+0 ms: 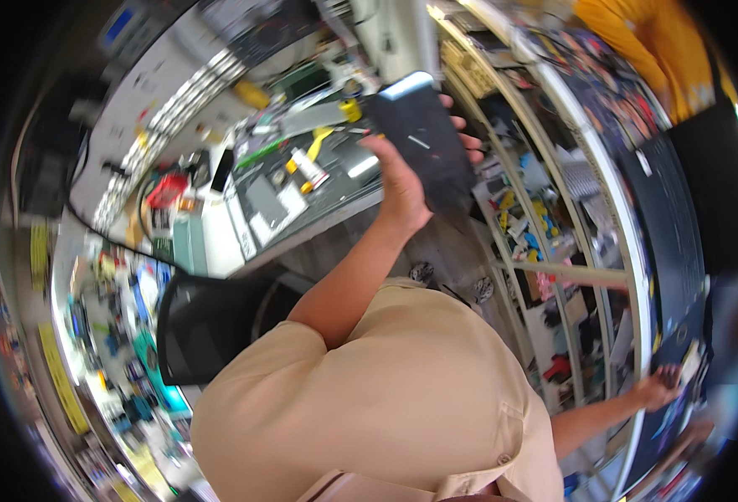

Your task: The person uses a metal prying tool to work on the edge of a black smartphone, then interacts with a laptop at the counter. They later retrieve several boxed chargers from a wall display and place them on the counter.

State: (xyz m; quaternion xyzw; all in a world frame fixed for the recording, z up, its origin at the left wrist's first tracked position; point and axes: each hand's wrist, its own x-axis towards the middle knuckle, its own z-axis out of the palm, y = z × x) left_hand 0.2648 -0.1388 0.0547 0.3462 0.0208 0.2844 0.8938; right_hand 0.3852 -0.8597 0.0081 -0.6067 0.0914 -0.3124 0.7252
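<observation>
In front of me my left hand (pixel 406 180) is wrapped round a flat, dark, phone-like device (pixel 423 125). Its thumb lies along the near side and the fingertips show at the far edge. A bright reflection crosses the top of the device. Out to the right, my right hand (pixel 660 387) rests at the counter with its fingers curled. Whatever is in those fingers is too small and dark to name. A pale, narrow object (pixel 692 360) lies just beyond that hand.
A cluttered workbench (pixel 205 238) with tools and parts stands ahead to the left. Beside me is a black chair (pixel 197 326). A glass-fronted display case (pixel 553 272) runs along the right. Across the counter stands a person in a yellow top (pixel 637 42); another's blurred hand (pixel 689 439) is nearer.
</observation>
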